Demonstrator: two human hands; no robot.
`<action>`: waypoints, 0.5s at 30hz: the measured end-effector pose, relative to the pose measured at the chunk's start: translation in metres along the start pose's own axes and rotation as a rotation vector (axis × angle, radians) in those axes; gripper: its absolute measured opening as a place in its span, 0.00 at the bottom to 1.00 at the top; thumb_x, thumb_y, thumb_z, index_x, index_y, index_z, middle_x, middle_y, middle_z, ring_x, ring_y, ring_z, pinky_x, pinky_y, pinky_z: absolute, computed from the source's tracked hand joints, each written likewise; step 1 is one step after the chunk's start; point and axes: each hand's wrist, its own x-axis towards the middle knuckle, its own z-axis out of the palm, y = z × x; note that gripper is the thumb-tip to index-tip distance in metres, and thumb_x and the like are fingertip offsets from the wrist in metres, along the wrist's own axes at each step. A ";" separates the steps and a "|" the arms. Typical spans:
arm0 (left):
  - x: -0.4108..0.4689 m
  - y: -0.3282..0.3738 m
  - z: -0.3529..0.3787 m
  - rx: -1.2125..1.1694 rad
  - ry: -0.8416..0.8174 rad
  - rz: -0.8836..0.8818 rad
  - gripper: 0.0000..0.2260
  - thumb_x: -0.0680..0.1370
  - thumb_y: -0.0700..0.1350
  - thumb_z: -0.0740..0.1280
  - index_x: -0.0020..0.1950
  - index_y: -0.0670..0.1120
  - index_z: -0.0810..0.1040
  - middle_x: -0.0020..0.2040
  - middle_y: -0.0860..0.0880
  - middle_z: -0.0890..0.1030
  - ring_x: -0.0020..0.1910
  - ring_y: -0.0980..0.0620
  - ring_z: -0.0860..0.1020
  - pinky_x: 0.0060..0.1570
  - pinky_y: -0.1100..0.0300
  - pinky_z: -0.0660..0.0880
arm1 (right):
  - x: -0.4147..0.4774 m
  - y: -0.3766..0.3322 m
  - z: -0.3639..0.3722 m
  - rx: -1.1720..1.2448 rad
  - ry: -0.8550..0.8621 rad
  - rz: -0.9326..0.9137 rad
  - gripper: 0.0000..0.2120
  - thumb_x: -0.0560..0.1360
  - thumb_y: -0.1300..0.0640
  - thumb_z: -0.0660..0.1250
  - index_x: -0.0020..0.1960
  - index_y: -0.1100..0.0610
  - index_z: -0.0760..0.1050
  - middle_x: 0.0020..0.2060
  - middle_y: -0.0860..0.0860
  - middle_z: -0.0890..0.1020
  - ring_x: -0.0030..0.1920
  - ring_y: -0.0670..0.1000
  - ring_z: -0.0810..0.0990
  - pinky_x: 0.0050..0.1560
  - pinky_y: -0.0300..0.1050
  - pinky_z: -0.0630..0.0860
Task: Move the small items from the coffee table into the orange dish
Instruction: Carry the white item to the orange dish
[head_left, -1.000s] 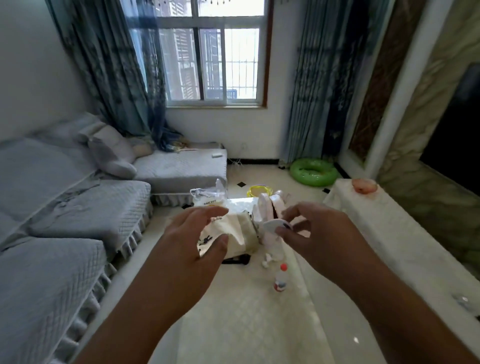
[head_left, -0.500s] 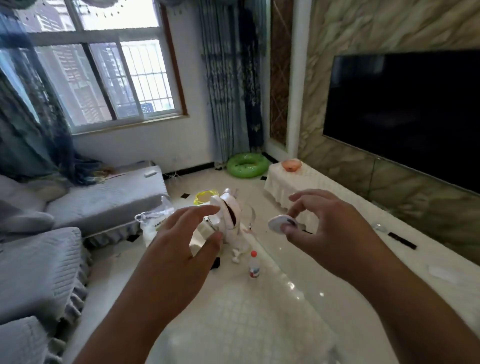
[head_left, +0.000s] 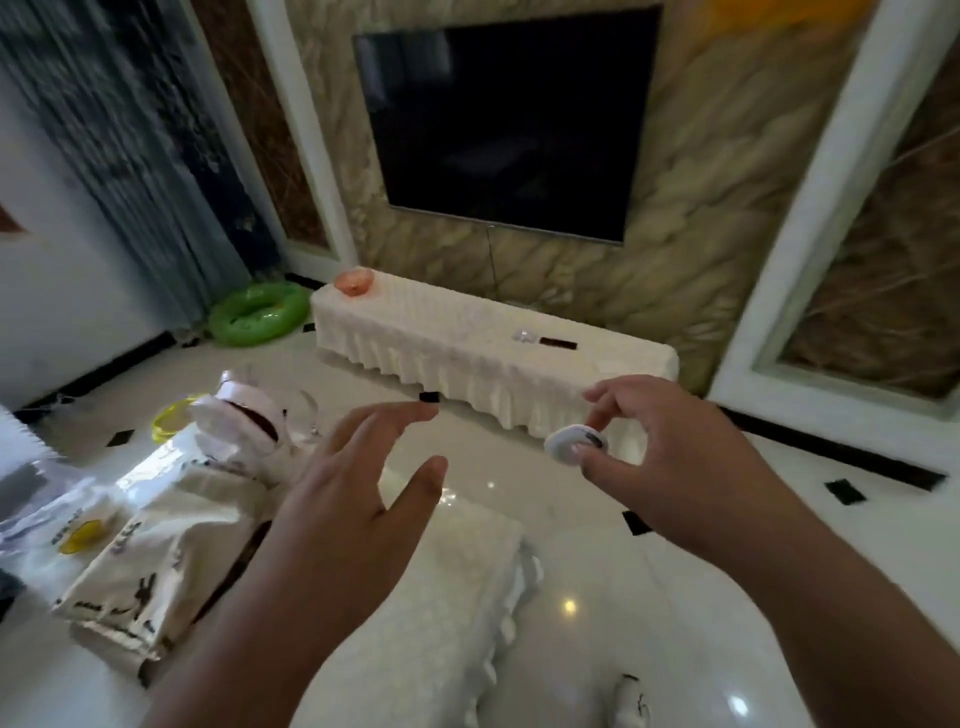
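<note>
- The right hand (head_left: 680, 467), at centre right of the frame, pinches a small round white disc with a dark mark on its face (head_left: 574, 441) — thumb below, fingertips (head_left: 597, 413) curled over its top edge, so the disc is held in the air above the glossy white tiled floor (head_left: 597, 587).
- The left hand (head_left: 363, 499), in the middle of the frame, is spread wide with fingers apart and thumb out; it holds nothing and hovers over the near table edge.
- The translucent orange dish (head_left: 354, 281) sits in the upper centre-left, on the far left end of a long low cabinet draped in a cream pleated cloth (head_left: 467, 343), well apart from both hands.
- On that cabinet, toward its right end, lie a small clear object (head_left: 524, 336) and a dark flat bar (head_left: 558, 343), just beside each other.
- A large dark flat screen (head_left: 509, 119) hangs on the marbled wall above the cabinet.
- A green inflatable ring (head_left: 258, 313) lies on the floor left of the cabinet, below blue-grey curtains (head_left: 135, 156).
- At lower left, the coffee table covered in white quilted cloth (head_left: 441, 597) carries a cream printed paper package (head_left: 150, 561), a clear plastic bag with yellow print (head_left: 57, 525) and a white folded item with a dark opening (head_left: 239, 421) — details there are blurred.
- A yellow ring-shaped object (head_left: 169, 418) shows beyond them.
</note>
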 end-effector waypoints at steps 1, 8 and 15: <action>0.006 0.008 0.009 -0.017 -0.020 0.023 0.18 0.74 0.59 0.62 0.64 0.61 0.73 0.58 0.66 0.72 0.55 0.66 0.72 0.54 0.58 0.73 | -0.008 0.008 -0.008 -0.012 0.024 0.039 0.13 0.66 0.36 0.62 0.41 0.44 0.74 0.51 0.40 0.79 0.51 0.39 0.74 0.45 0.33 0.67; 0.044 0.063 0.071 -0.079 -0.214 0.198 0.18 0.73 0.62 0.60 0.62 0.66 0.69 0.57 0.79 0.64 0.56 0.72 0.66 0.53 0.62 0.68 | -0.041 0.064 -0.061 -0.131 0.120 0.234 0.12 0.70 0.35 0.65 0.42 0.43 0.73 0.53 0.40 0.78 0.52 0.40 0.72 0.43 0.32 0.64; 0.094 0.120 0.134 -0.068 -0.267 0.326 0.17 0.74 0.59 0.61 0.63 0.63 0.71 0.59 0.72 0.68 0.61 0.69 0.68 0.54 0.73 0.64 | -0.041 0.133 -0.107 -0.066 0.220 0.378 0.09 0.71 0.41 0.68 0.41 0.44 0.72 0.57 0.38 0.77 0.55 0.38 0.72 0.45 0.33 0.65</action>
